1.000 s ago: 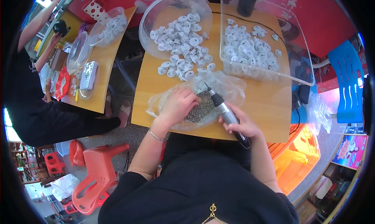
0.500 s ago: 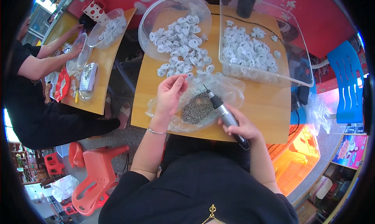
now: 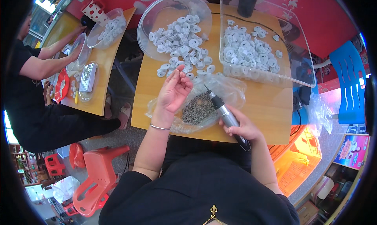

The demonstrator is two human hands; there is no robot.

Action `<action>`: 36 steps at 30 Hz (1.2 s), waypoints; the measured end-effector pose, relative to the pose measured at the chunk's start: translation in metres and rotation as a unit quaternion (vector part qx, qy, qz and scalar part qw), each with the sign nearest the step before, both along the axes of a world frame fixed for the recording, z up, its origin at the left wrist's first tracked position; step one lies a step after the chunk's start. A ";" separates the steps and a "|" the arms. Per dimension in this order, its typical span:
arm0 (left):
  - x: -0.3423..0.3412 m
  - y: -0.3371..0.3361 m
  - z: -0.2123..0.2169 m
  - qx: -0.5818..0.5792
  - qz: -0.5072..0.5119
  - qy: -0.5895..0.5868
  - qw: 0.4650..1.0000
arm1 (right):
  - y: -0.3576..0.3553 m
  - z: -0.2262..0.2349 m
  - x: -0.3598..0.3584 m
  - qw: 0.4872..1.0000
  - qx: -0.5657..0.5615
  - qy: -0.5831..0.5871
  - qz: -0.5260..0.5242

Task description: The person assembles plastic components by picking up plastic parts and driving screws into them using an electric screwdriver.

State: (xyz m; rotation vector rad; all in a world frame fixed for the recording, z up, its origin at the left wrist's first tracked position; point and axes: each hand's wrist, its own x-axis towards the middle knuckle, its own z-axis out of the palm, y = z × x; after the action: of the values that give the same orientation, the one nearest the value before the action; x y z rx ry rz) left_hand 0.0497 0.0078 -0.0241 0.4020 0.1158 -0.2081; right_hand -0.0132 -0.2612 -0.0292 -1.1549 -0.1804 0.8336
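Observation:
My right hand (image 3: 244,127) is wrapped round a silver and black electric screwdriver (image 3: 227,116), its thin bit pointing up and away from me. Under the bit lies a clear plastic bag (image 3: 231,89), spread wide, with a heap of small metal screws (image 3: 198,109) in it. My left hand (image 3: 175,91) hovers over the bag's left side, palm turned up and fingers curled. Its fingertips reach the near edge of a pile of white round plastic parts (image 3: 182,44); whatever they hold is too small or hidden to make out.
The pile spills from a tipped clear round tub (image 3: 147,13). A clear rectangular bin (image 3: 267,76) at the right holds more white parts. A black cable (image 3: 231,18) runs behind. Leftward, another person (image 3: 35,80) works at a second table (image 3: 103,81). An orange crate (image 3: 298,162) stands lower right.
My left hand has turned palm up, its fingertips moving slightly away from me toward the white parts. My right hand and the screwdriver have stayed still.

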 end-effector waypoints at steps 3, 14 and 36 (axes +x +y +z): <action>0.001 0.001 -0.004 -0.018 -0.023 -0.039 0.999 | -0.001 0.002 0.000 1.000 -0.006 -0.010 0.004; -0.010 -0.003 -0.006 0.077 0.009 -0.021 0.997 | 0.000 -0.003 -0.001 1.000 0.014 -0.005 -0.008; -0.015 -0.026 0.005 0.293 0.003 0.002 0.956 | -0.001 0.000 -0.004 0.999 0.046 -0.002 -0.005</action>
State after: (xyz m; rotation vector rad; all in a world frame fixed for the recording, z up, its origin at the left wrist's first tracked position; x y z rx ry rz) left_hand 0.0345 -0.0181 -0.0191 0.9931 0.1831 -0.1656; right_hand -0.0177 -0.2619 -0.0291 -1.0700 -0.2135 0.8070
